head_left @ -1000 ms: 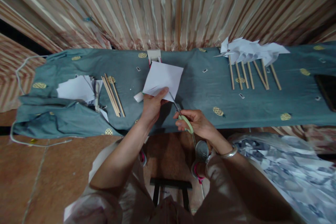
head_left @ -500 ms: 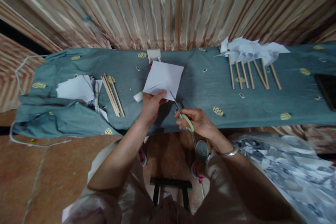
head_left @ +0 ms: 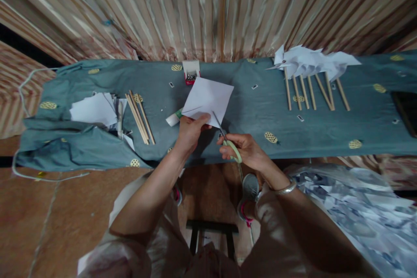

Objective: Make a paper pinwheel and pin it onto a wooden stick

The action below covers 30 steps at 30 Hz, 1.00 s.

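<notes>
My left hand [head_left: 191, 132] pinches the near edge of a white square of paper [head_left: 208, 99] and holds it up over the table. My right hand [head_left: 243, 151] grips green-handled scissors [head_left: 228, 139], whose blades point up-left into the paper's lower edge. Both hands hover above the near edge of the table covered with a blue-grey cloth [head_left: 247, 113].
A small box of pins [head_left: 190, 72] sits behind the paper, a glue stick [head_left: 173, 117] to its left. Wooden sticks [head_left: 140, 117] and loose white sheets [head_left: 94, 110] lie left. Finished paper pinwheels on sticks [head_left: 312, 78] lie right. A dark stool [head_left: 211, 236] stands below.
The paper has shifted slightly right and lower, uncovering the pin box behind it. The scissors' blades have moved further into the paper edge.
</notes>
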### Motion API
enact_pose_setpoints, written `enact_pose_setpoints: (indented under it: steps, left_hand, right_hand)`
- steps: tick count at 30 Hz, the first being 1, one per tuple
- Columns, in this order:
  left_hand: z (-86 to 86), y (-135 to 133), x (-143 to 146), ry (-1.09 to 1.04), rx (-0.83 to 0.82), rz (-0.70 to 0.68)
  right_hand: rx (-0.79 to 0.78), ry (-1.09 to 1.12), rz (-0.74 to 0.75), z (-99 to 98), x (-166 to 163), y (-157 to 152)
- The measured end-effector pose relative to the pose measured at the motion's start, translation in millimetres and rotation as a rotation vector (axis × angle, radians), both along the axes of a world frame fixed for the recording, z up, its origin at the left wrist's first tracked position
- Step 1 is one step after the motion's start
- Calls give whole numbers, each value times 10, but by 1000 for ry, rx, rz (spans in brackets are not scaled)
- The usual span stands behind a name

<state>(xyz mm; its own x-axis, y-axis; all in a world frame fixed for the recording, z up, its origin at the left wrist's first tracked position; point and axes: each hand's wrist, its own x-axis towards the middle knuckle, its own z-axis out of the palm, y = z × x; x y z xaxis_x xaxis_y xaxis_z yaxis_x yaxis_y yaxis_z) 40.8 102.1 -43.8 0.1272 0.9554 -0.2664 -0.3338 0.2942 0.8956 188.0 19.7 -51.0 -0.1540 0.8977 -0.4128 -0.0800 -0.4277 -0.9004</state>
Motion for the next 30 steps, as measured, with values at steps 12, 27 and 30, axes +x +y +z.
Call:
enact_pose_setpoints:
  steps: [12, 27, 30]
  left_hand:
    - [-11, -21, 6, 19, 17, -20]
    - [-28, -34, 10, 16, 30, -39]
    - [-25, -42, 13, 9, 16, -38]
  right_hand:
    - [4, -9, 2, 35, 2, 16]
    - [11, -9, 6, 6, 15, 13]
    - [4, 1, -8, 25, 7, 18]
